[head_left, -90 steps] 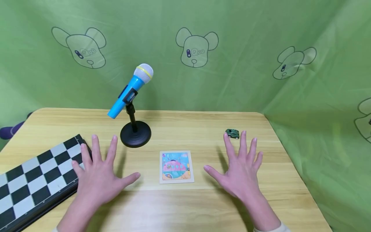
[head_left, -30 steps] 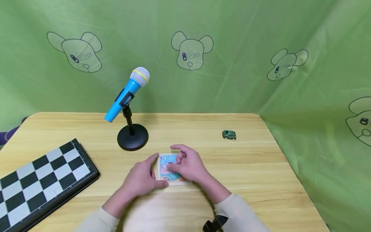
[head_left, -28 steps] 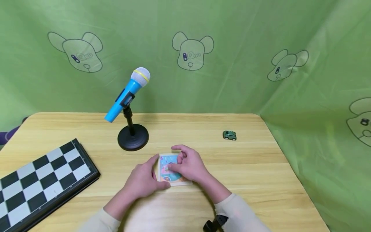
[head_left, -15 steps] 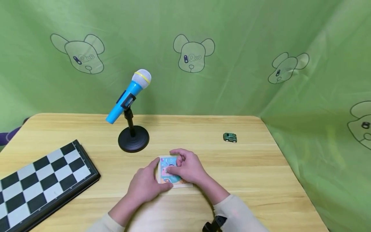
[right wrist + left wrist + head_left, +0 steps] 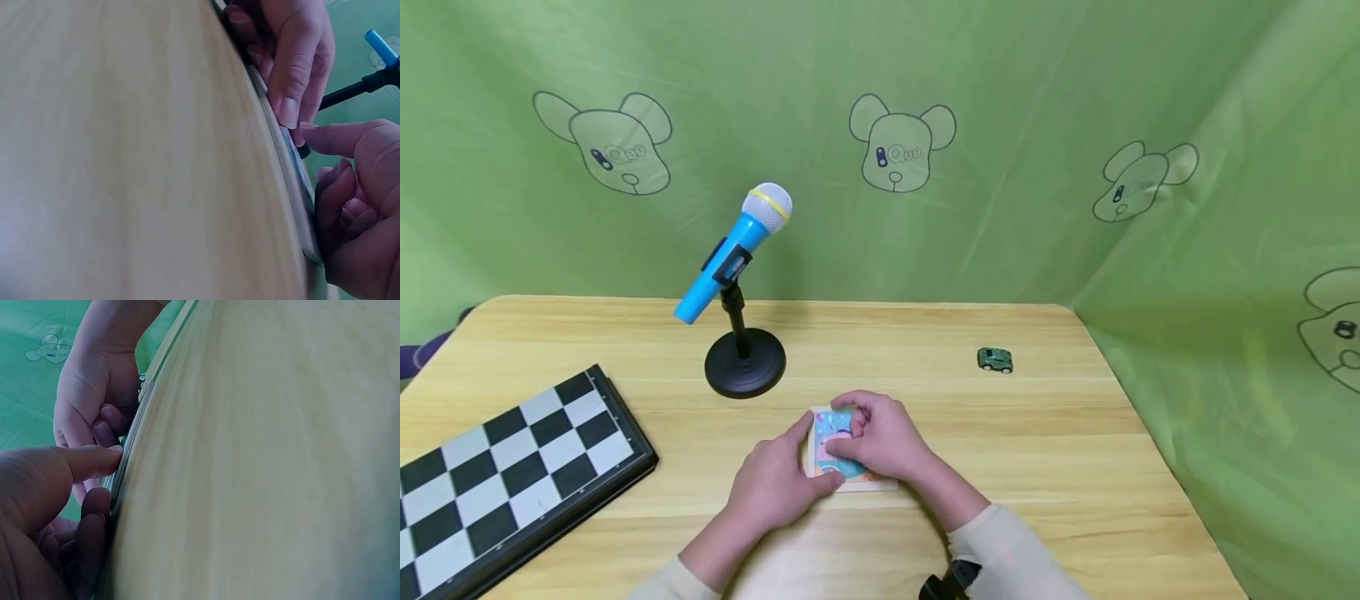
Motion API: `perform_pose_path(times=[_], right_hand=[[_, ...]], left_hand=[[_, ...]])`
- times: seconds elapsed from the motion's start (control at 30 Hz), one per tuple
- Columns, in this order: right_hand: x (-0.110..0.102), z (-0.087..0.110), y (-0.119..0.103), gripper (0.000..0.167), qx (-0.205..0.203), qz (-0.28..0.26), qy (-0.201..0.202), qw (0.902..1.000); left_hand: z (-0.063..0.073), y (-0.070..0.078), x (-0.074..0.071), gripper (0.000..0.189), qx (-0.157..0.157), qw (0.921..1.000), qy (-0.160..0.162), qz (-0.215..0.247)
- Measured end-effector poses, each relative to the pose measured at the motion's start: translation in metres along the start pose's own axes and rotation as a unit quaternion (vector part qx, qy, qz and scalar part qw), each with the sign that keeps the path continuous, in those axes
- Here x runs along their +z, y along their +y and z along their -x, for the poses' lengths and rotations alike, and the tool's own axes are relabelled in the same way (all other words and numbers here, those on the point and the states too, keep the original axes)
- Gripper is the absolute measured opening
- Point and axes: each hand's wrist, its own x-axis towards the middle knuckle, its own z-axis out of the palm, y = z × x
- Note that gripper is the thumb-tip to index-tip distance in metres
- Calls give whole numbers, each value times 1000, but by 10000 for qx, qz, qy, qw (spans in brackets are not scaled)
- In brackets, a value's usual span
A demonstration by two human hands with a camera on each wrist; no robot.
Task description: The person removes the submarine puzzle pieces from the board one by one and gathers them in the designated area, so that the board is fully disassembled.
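Observation:
A small square picture puzzle (image 5: 831,425) with a pale frame and a blue and pink picture lies on the table. My left hand (image 5: 772,479) grips its left side, index fingertip at the far corner and thumb over the near edge. From the right, my right hand (image 5: 883,437) reaches over it. Its thumb is on the picture, its index finger stretches along the far edge, and the other fingers are curled. Much of the picture's right half is hidden beneath that hand. The left wrist view shows the left thumb (image 5: 94,462); the right wrist view shows the puzzle's thin side (image 5: 290,181).
A blue microphone (image 5: 722,262) tilts on a black stand with a round base (image 5: 745,364), behind the left hand. A black-and-white chessboard (image 5: 523,475) lies at the left. A small green toy car (image 5: 995,360) stands at the back right. Green cloth (image 5: 1000,225) hangs behind.
Three seconds ago both hands were spread above the table beside the puzzle; they came in onto it. Since half a second ago the right thumb and index finger have shifted slightly left.

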Motion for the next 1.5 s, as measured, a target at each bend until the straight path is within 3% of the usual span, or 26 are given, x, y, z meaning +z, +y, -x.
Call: perform_pose_path(times=[0.37,0.73,1.0,1.5], right_hand=[[1,-2,2,39,43,315,-30,9995],[-2,-8,-6,31,222,507,-359,9978],[-4,-7,-8,36,387,444,-578,9966],[-1,-9,-2,32,396,172,-434,9981]], left_hand=[[-1,-1,0,84,174,9997,42,-165],[-3,-2,-2,85,123,9999,51,-50],[-3,-2,-2,88,-24,10000,-6,28],[-2,-2,-1,88,5,10000,14,53]])
